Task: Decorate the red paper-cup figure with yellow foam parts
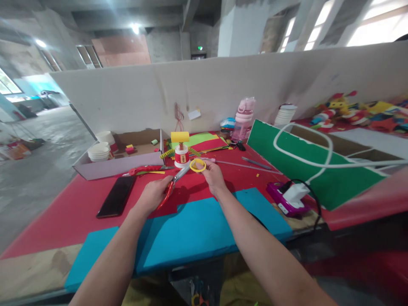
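Wrapped around the red handles of a pair of scissors [182, 172], my left hand [154, 194] holds them with the metal blades pointing up and right. The blade tips reach the left edge of a yellow paper ring [198, 160]; I cannot tell whether they are cutting into it. My right hand [213, 176] pinches the ring at its right side. Just behind stands a figure made from a white and red paper cup [182, 158], with a yellow roll [180, 137] on top and green-yellow folded arms at its sides. Blue sheets [194, 233] lie under my forearms.
At left are a black phone [116, 196], a red-handled tool [143, 169] and an open box [105, 165] with paper cups. A pink bottle [244, 119] stands behind. To the right are a purple power strip [287, 203], a white cable and a green-sided box [296, 163].
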`<state>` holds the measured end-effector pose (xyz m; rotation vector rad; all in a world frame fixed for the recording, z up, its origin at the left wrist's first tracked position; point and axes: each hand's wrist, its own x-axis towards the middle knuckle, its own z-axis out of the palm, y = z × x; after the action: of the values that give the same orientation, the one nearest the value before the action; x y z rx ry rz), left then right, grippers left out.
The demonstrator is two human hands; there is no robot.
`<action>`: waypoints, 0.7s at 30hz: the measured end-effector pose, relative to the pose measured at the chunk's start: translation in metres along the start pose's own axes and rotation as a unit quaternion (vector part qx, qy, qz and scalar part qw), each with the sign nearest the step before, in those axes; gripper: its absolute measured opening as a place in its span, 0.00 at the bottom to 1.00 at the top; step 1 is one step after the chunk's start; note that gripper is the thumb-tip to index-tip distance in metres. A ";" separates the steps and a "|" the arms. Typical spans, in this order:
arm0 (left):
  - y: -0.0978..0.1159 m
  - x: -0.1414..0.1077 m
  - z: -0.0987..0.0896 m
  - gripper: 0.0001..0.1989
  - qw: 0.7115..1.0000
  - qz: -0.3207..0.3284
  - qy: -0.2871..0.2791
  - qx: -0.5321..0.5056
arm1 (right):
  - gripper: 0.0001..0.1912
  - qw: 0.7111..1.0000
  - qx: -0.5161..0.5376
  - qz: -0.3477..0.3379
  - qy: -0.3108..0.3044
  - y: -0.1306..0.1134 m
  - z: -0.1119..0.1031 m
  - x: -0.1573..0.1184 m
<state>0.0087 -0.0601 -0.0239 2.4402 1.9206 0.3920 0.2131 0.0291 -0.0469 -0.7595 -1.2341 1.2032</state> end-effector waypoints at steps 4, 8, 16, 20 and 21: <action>-0.001 0.001 0.001 0.13 1.000 0.009 -0.007 0.006 | 0.22 1.000 0.009 -0.002 0.001 0.001 0.000 0.000; 0.000 0.001 0.001 0.13 1.000 0.012 -0.004 0.005 | 0.22 1.000 0.004 -0.001 -0.003 0.001 0.001 -0.001; 0.002 0.000 -0.001 0.14 1.000 0.001 -0.011 0.023 | 0.21 1.000 -0.004 0.001 0.003 0.001 0.000 -0.001; 0.005 0.000 -0.003 0.15 1.000 -0.003 -0.006 0.023 | 0.20 1.000 -0.010 0.008 -0.008 0.001 0.001 -0.001; 0.005 -0.001 -0.003 0.16 1.000 -0.003 -0.005 0.020 | 0.20 1.000 -0.015 0.010 -0.011 0.001 0.001 -0.002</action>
<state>0.0128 -0.0623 -0.0204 2.4545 1.9502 0.3434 0.2116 0.0276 -0.0481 -0.7831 -1.2685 1.2146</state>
